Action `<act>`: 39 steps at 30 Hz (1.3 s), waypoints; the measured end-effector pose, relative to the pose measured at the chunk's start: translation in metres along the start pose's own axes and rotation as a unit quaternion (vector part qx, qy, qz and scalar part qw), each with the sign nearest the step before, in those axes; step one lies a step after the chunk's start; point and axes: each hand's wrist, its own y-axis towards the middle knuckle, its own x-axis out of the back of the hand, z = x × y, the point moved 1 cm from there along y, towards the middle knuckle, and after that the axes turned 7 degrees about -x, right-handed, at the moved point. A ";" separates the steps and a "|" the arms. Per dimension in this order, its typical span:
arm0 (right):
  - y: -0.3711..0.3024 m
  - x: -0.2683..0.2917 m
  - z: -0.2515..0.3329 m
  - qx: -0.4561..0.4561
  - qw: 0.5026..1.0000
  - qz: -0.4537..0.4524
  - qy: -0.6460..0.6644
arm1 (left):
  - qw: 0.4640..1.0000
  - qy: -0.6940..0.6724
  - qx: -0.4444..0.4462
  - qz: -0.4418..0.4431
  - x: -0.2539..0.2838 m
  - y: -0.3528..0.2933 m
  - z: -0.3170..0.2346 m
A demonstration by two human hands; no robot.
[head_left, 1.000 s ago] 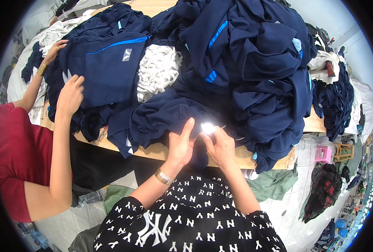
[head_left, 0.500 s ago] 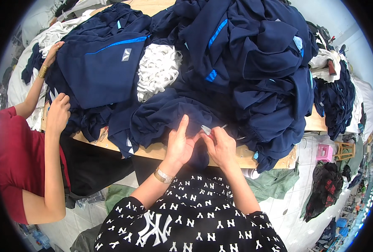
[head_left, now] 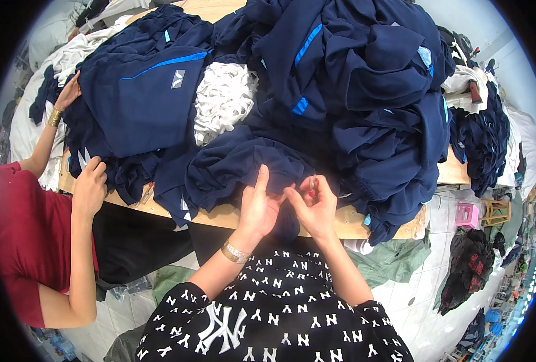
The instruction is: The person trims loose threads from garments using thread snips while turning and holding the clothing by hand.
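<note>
A dark navy garment (head_left: 234,160) lies bunched at the table's near edge, with part of it hanging over. My left hand (head_left: 258,205) is closed on its edge, thumb raised and fingers partly hidden by the cloth. Close beside it, my right hand (head_left: 313,205) pinches thumb and forefinger together at the same edge; whether a thread is between them is too small to see. Small thread snips (head_left: 312,192), with a red part showing, are tucked in the right palm under the curled fingers. The blades are mostly hidden.
A tall heap of navy garments (head_left: 376,72) rises ahead and right. White bands (head_left: 224,102) are piled beyond my left hand. At left, a co-worker in a red shirt (head_left: 32,241) handles a navy piece with blue trim (head_left: 153,108), a pointed blade by their near hand. The wooden table edge (head_left: 219,218) is close.
My right hand has turned, and the snips' blade that pointed toward my left hand is now tucked back in the palm. My left hand stays nearly still. The co-worker's near hand has shifted down slightly.
</note>
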 end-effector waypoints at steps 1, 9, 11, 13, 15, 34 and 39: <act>0.002 -0.004 0.000 0.000 1.000 0.004 -0.008 | 1.000 0.001 0.000 0.000 0.004 0.000 0.002; 0.008 -0.007 -0.020 -0.083 0.989 -0.028 0.121 | 0.999 0.025 -0.043 0.006 -0.004 -0.003 0.001; 0.008 -0.001 -0.023 -0.116 0.983 -0.029 0.141 | 0.999 0.023 -0.038 0.003 -0.002 -0.001 0.002; 0.006 0.000 -0.018 -0.108 0.987 -0.015 0.116 | 0.999 0.004 -0.041 0.021 0.003 0.001 0.003; 0.004 -0.001 -0.019 -0.100 0.991 0.009 0.091 | 0.999 -0.008 -0.023 0.025 0.007 0.003 0.003; 0.030 0.027 0.012 0.164 0.983 -0.043 -0.073 | 0.591 0.615 -0.503 0.141 -0.020 -0.040 -0.057; 0.028 0.028 0.012 0.041 0.991 0.092 0.093 | 0.559 0.674 -0.438 0.201 -0.018 -0.018 -0.063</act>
